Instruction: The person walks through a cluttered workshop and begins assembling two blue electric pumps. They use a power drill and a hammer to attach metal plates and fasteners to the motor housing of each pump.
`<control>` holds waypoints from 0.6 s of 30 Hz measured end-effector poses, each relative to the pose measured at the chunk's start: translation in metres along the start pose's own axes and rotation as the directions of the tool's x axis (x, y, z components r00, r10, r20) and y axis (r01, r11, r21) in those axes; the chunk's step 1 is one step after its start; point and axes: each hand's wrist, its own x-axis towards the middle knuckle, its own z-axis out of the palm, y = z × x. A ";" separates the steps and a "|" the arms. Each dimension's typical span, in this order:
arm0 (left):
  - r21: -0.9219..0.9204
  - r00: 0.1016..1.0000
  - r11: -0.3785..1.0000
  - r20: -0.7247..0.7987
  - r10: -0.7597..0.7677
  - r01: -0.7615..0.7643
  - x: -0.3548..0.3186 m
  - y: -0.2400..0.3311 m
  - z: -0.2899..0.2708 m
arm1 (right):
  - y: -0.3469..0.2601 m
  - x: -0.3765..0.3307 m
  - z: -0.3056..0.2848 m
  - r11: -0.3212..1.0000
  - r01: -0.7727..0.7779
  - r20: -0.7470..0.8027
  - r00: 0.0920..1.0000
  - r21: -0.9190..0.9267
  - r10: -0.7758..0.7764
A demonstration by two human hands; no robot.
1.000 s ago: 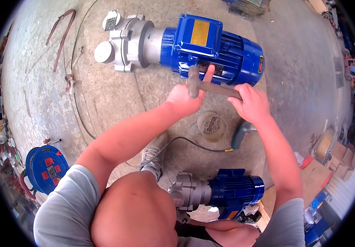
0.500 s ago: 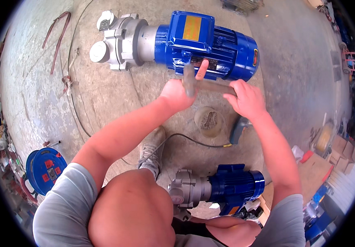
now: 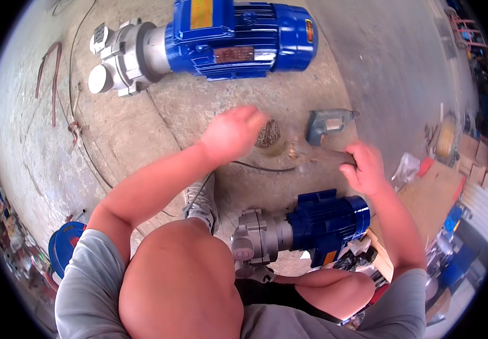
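Grey concrete flooring (image 3: 142, 135), stained and scuffed, is seen from above, with workshop clutter bent along the picture's rim. A large blue electric motor with a silver cast-metal pump head (image 3: 210, 39) is laid on its side at the top. A smaller blue motor with a grey metal pump housing (image 3: 306, 226) is laid near the person's raised knee (image 3: 181, 282), below the hands.

The right hand (image 3: 365, 166) is closed around the end of a dark, rusty metal bar (image 3: 317, 155), which is held roughly level above the floor; its far end is blurred and cannot be made out clearly. The left hand (image 3: 232, 133) is held loosely open, palm down, with nothing in it, and is apart from the bar. Between the two hands a round metal floor drain cover (image 3: 267, 134) is set in the concrete.

A grey-blue electric hand drill (image 3: 326, 123) is laid on the floor just beyond the bar, and its thin black cable (image 3: 258, 167) is run under the left forearm. A grey shoe (image 3: 203, 200) is placed beside the knee.

A blue round cable reel (image 3: 63, 254) is seen at lower left. Bent reddish metal rods (image 3: 46, 73) are laid at upper left. Cardboard boxes (image 3: 475, 158) are stacked at the right edge; their contents cannot be told.
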 end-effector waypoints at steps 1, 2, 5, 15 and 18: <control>0.036 0.989 0.991 0.076 0.124 -0.127 -0.006 0.003 0.012 | -0.002 -0.015 -0.006 1.000 -0.024 0.012 1.000 -0.001 0.024; 0.060 0.956 0.963 0.148 0.251 -0.262 -0.005 0.005 0.023 | -0.002 -0.031 -0.012 0.998 -0.066 0.024 0.998 0.004 0.065; 0.245 0.848 0.908 0.498 0.183 -0.339 0.017 0.024 0.055 | -0.008 -0.068 -0.018 0.987 -0.162 0.056 0.985 0.009 0.162; 0.340 0.629 0.853 0.777 -0.017 -0.396 0.050 0.032 0.129 | -0.035 -0.082 0.000 0.987 -0.152 0.039 0.988 0.062 0.149; 0.360 0.614 0.856 0.787 -0.065 -0.371 0.051 0.025 0.129 | -0.037 -0.084 0.001 0.987 -0.151 0.046 0.988 0.058 0.148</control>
